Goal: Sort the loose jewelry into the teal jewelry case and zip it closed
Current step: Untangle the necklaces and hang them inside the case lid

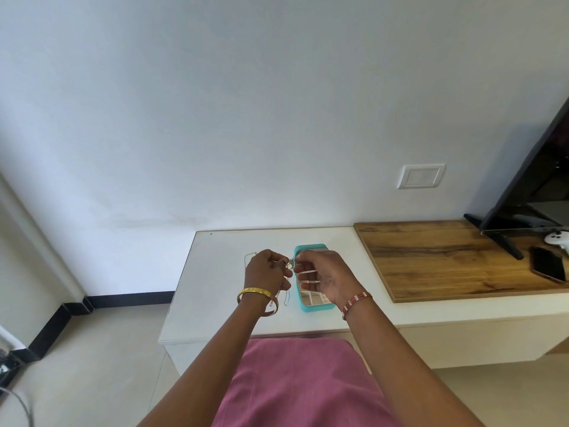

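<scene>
Both hands, left hand [267, 270] and right hand [323, 277], pinch a thin silver chain [288, 265] with curled fingers above the open teal jewelry case [311, 307] on the white surface [215, 291].

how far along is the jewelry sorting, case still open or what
Early to midway. The teal jewelry case lies open on the white table, its compartments showing. In hand: the left hand and right hand pinch a small silvery piece between them above the case. Left: a thin chain still lies by the left hand, and the case is not zipped.
</scene>
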Motion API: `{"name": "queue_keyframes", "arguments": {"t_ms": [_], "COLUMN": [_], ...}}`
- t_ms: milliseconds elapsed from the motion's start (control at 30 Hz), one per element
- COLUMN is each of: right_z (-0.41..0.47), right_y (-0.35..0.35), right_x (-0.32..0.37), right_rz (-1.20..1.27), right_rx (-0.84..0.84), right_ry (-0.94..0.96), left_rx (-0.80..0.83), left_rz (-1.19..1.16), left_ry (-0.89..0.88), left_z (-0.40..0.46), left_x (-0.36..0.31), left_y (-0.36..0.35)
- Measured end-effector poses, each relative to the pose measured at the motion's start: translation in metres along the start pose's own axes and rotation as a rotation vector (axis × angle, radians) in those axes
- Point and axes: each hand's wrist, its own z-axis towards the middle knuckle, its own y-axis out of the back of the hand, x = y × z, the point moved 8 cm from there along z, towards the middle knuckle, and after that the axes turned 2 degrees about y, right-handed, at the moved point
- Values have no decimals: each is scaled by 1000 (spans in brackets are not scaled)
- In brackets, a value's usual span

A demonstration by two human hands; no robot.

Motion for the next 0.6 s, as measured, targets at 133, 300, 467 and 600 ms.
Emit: {"name": "queue_keyframes", "arguments": {"t_ms": [133,300,467,600], "right_z": [-3,-3,1,2], "right_y": [-5,-10,-6,-5], "right_x": [-2,3,4,3], "right_rz": [-242,-145,-92,-63], "right_rx": [72,112,78,86], "right_ry": [7,71,103,101], "left_rx": [-33,-26,5,-3], "left_rz": [65,74,16,-29], "left_ry": [-65,-60,-48,-25], "left_z": [-1,2,1,1], "left_x": [-7,-4,-4,0], "left_y": [-1,-1,-1,-2]}}
